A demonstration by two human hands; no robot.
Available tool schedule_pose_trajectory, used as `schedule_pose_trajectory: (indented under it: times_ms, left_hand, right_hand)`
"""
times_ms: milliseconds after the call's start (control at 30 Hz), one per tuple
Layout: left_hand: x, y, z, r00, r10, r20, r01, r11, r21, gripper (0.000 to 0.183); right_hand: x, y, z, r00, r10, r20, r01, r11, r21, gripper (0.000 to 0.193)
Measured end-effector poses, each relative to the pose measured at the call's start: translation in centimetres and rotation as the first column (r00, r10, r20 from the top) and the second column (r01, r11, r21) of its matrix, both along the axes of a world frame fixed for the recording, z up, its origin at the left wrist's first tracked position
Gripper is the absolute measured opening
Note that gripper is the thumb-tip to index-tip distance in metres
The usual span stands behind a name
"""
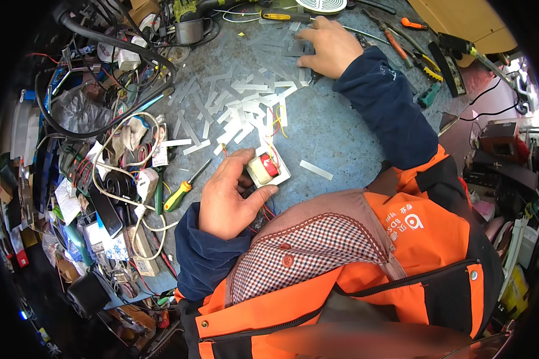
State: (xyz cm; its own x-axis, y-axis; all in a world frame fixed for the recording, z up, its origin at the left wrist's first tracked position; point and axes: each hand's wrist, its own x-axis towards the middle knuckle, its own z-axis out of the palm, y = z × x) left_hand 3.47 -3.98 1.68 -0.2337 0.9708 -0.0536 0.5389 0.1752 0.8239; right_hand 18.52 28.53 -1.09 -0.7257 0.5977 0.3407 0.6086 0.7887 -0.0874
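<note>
In my left hand (227,194) is a small coil (262,169), cream and red, set in a white square frame; thin red and yellow wires come off it. My fingers and thumb close around its left and near sides. My right hand (329,46) reaches to the far side of the bench, with thumb and fingers around a thin dark grey metal plate (297,48). Between the hands lies a loose heap of thin silver metal strips (242,110). One single strip (316,170) rests just right of the coil.
A yellow-green screwdriver (178,196) lies left of my left hand. Tangled cables, adapters and a white cord (111,173) crowd the left side. At the far edge are a metal cup (189,31) and another screwdriver (285,16). Pliers (398,48) and other tools lie far right.
</note>
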Motion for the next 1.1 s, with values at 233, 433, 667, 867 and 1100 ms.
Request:
schedule_pose_trajectory:
  times_ms: [233,433,667,867,1100]
  left_hand:
    - [0.1,-0.1,0.0,1.0,0.004,-0.026,-0.005,1.0,-0.021,0.072]
    - [-0.2,-0.2,-0.3,0.999,0.01,-0.04,-0.01,1.0,-0.005,0.072]
    - [0.3,0.1,0.0,0.999,0.041,-0.01,-0.041,0.996,-0.075,0.073]
    - [0.3,-0.1,-0.2,0.998,0.062,0.022,-0.061,0.996,-0.064,0.072]
    - [0.3,0.1,-0.2,0.999,0.042,0.018,-0.041,0.997,-0.057,0.072]
  right_hand:
    - [-1.8,2.1,0.0,0.977,0.164,0.134,-0.157,0.986,-0.064,0.039]
    - [1.6,-3.3,5.4,0.854,-0.04,-0.518,-0.261,0.829,-0.494,0.026]
    - [6.5,-12.6,2.8,0.853,-0.16,-0.496,-0.494,0.051,-0.868,0.049]
    - [5.1,-15.6,-0.6,0.838,-0.311,-0.447,-0.512,-0.167,-0.843,0.035]
    - [5.1,-16.1,0.0,0.771,-0.462,-0.438,-0.526,-0.074,-0.847,0.034]
